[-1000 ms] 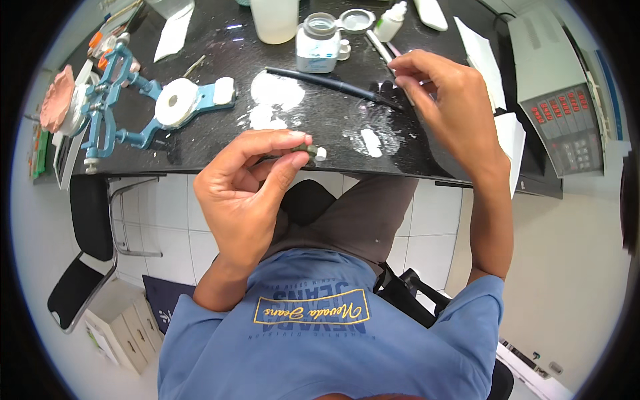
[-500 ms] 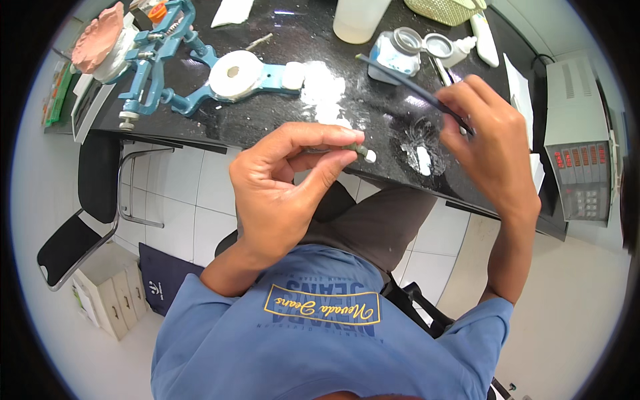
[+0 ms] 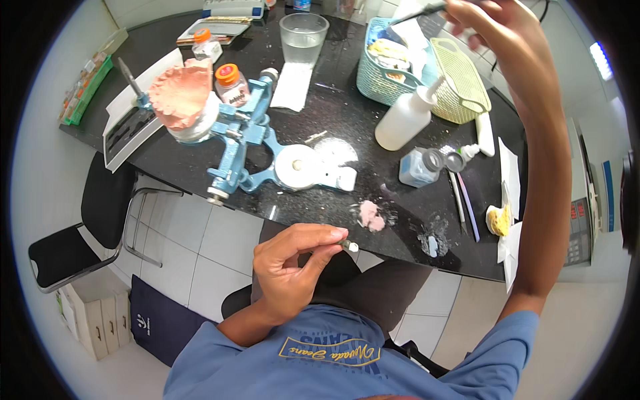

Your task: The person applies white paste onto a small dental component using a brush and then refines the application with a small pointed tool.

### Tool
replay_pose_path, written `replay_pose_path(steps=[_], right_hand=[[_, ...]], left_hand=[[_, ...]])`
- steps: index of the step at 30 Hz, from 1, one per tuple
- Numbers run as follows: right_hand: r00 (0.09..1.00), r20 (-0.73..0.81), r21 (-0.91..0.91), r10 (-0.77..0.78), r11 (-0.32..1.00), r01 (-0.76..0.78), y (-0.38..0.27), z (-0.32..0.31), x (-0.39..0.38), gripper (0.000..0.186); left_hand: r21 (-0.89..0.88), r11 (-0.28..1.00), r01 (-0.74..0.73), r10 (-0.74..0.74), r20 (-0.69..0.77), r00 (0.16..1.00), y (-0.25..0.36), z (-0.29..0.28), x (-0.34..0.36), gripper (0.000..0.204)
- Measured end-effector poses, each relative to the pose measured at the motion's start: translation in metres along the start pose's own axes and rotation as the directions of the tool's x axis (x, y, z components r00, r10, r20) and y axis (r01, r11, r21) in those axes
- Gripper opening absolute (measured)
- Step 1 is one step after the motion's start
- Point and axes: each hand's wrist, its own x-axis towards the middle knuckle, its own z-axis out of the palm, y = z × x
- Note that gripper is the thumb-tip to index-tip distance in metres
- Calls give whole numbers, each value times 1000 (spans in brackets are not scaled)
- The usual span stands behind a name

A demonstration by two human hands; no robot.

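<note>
My left hand is closed in a pinch in front of the table's near edge. Between thumb and forefinger it holds a small dark stub with a white, tooth-like tip. High at the far right, my right hand grips a slim dark brush, its tapered end pointing left over the blue basket. Nearest my left hand on the black tabletop lie a pink paste patch and a bluish-white smear. A small jar stands beyond them with its lid flipped aside.
A blue articulator bears a pink dental cast at the left. Behind are a cup of liquid, a white squeeze bottle and a green basket. Two thin tools lie near a yellow sponge.
My right hand has lifted the brush away from near the left hand, up and to the far right. My left hand keeps its pinch. The view has shifted, showing more of the table's far side.
</note>
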Motion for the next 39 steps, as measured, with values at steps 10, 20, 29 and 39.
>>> replay_pose_path(steps=[10,20,29,39], right_hand=[[959,282,-151,28,988,16,56,134,132,18],[981,48,-105,-186,976,190,-32,117,6,13],[999,32,-87,-24,996,27,15,156,-48,7],[994,17,138,113,984,-114,7,82,-98,17]], left_hand=[[-81,994,77,-89,-148,985,-3,-29,5,18],[47,989,143,-129,-226,965,-9,-46,5,20],[157,987,-22,48,-166,985,-1,-37,5,18],[300,947,-115,155,-111,982,-2,-16,2,19]])
